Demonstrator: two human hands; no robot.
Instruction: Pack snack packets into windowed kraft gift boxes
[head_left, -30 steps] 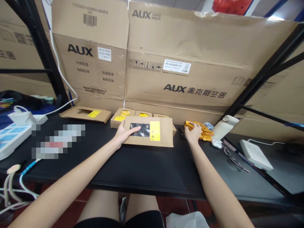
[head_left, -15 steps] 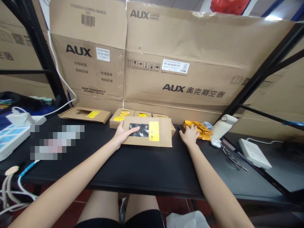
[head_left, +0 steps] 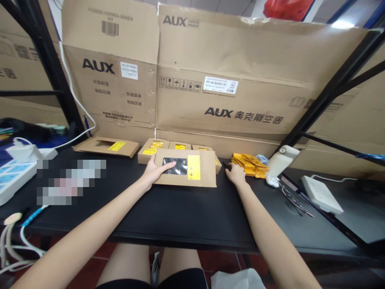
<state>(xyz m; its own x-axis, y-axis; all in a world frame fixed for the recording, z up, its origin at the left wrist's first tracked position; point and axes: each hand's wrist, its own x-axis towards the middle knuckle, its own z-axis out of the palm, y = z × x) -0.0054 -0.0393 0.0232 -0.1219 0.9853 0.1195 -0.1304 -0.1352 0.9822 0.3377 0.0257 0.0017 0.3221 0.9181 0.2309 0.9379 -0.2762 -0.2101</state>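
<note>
My left hand point(head_left: 155, 170) rests on the left end of a flat brown cardboard package point(head_left: 204, 174) with a dark window and a yellow label, lying on the black table point(head_left: 180, 212). Just right of that package, my right hand point(head_left: 235, 174) lies on the table, fingers curled over something small and dark that I cannot make out. A pile of yellow packets point(head_left: 249, 164) lies just beyond and to the right of that hand, apart from it.
Small brown boxes with yellow labels point(head_left: 150, 147) stand behind the package. A flat cardboard sleeve point(head_left: 105, 145) lies back left. Big AUX cartons point(head_left: 228, 80) wall the rear. A white cylinder point(head_left: 279, 160), scissors point(head_left: 296, 198) and a white device point(head_left: 321, 194) sit at right; black shelf struts cross there.
My right hand has drawn back leftward from the yellow packets to the table beside the package. The left hand has stayed on the package.
</note>
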